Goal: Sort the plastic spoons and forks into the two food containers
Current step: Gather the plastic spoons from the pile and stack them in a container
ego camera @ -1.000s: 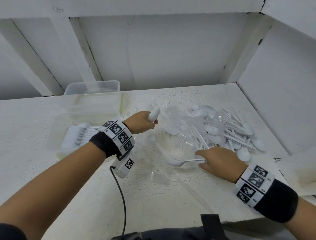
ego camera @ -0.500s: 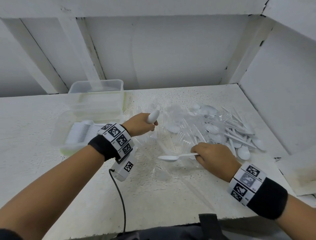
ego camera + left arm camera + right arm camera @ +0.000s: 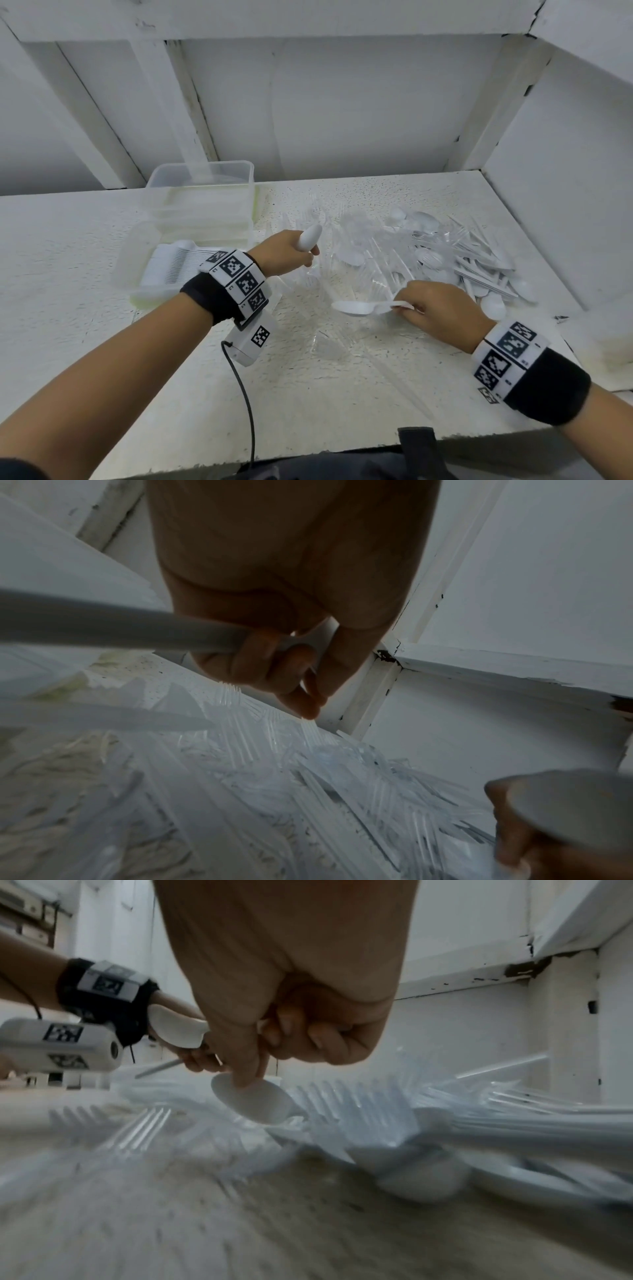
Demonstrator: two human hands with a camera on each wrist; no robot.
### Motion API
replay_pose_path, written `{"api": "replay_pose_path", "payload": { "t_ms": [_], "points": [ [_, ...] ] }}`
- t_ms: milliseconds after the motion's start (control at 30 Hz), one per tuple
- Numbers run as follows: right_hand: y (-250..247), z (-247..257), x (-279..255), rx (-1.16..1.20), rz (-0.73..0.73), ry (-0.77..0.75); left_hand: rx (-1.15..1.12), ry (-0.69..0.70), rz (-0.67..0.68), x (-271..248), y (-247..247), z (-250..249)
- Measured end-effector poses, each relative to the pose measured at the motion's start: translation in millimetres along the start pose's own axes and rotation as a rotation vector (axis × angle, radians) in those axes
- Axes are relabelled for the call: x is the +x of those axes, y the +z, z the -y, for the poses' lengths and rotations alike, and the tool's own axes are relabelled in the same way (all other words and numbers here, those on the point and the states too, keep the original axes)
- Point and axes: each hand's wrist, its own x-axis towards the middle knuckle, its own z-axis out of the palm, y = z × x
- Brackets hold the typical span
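White plastic spoon (image 3: 356, 307) lies level just above the counter (image 3: 308, 394), bowl pointing to 9 o'clock, handle end pinched in the right hand (image 3: 442, 313); right grip narrow, thumb and fingertips closed on the handle tip, other fingers curled; second white plastic spoon (image 3: 309, 237) stands bowl-up in the left hand (image 3: 281, 255), left grip a closed fist round its handle, wrist view confirms fingers wrapped on the shaft; mixed heap of white spoons and clear plastic forks (image 3: 445, 260) spreads at 1–3 o'clock of the right hand, touching and overlapping, clear forks hard to separate by eye; nearer clear plastic food container (image 3: 137, 260) at 9 o'clock of the left hand holds a neat nested row of white cutlery; it looks like spoons, cannot confirm; farther clear plastic food container (image 3: 202, 178) at 11 o'clock, contents unclear.

Step judged: gathering spoons, one per hand, for the nearer container; to do it well: lift the right spoon clear of the clear forks under it before swinging toward 9 o'clock, a tip pinch gives poor control so the bowl may droop or snag tines; nest bowls the same way as the row; lower, don't drop, or the stack scatters; check no clear fork rides along.
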Motion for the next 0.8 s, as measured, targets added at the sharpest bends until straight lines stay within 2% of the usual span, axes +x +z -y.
{"api": "replay_pose_path", "payload": {
  "t_ms": [100,167,300,367,433,500,633,700,800],
  "points": [
    [-11,13,10,0.231,-0.116,-0.092,-0.070,0.000,0.005,1,-2,3],
    [-23,26,19,0.424,-0.182,-0.093,-0.124,0.009,-0.009,2,-2,5],
    [-50,47,35,0.716,-0.379,0.034,-0.145,0.044,-0.091,3,6,1],
    [-61,48,42,0.780,-0.476,0.107,-0.127,0.089,-0.116,3,14,-4],
    [-71,42,49,0.754,-0.542,0.157,-0.036,0.170,-0.078,0,26,-13],
    [-77,33,54,0.718,-0.526,0.173,0.109,0.285,0.006,-1,42,-24],
    [-80,18,56,0.786,-0.388,0.223,0.516,0.574,0.183,2,78,-47],
    [-78,14,54,0.747,-0.356,0.246,0.648,0.653,0.250,5,94,-55],
    [-71,11,52,0.636,-0.344,0.251,0.788,0.688,0.269,10,113,-59]
  ]
}}
